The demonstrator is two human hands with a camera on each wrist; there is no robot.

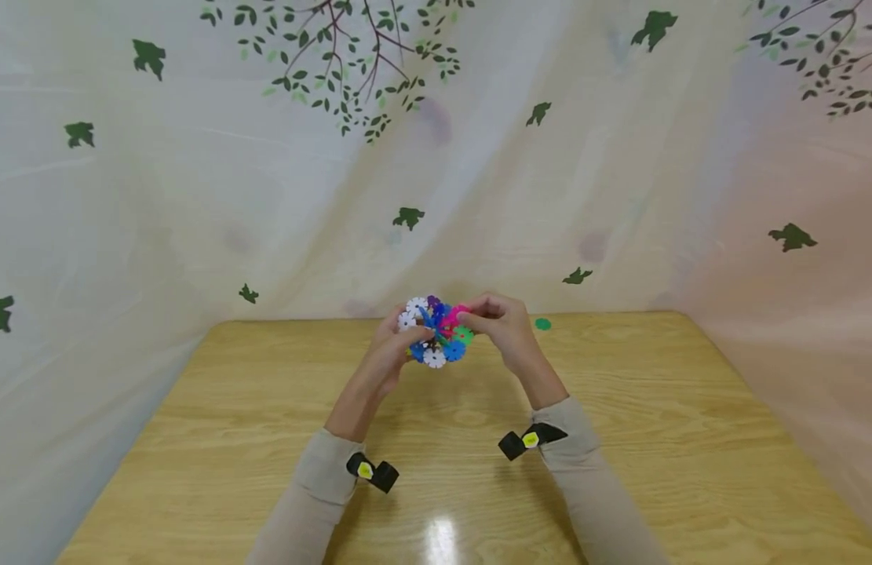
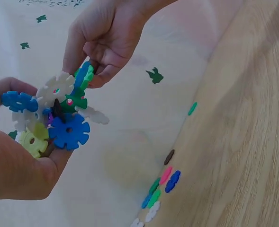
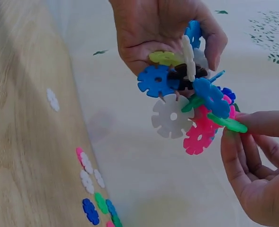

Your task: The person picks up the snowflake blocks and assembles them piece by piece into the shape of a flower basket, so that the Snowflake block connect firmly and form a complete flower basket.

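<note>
A cluster of interlocking flower discs [image 1: 436, 359] in white, blue, green, pink, yellow and other colours is held up above the far part of the table. My left hand [image 1: 388, 357] grips its left side, thumb over the front, as the left wrist view also shows with a pale yellow disc [image 2: 32, 141] by the palm. On the opposite side, my right hand [image 1: 505, 328] pinches at the cluster's edge. In the right wrist view its thumb and fingers meet at a green disc [image 3: 228, 123], beside pink discs [image 3: 199, 137]. Fingers hide parts of the cluster.
Loose discs lie along the wooden table [image 1: 266, 439]: a green one [image 2: 192, 109], a dark brown one [image 2: 169, 157], a blue one [image 3: 90, 211], a white one [image 3: 53, 100] and several others. Behind the far edge hangs a pale curtain [image 1: 301, 196] with leaf prints.
</note>
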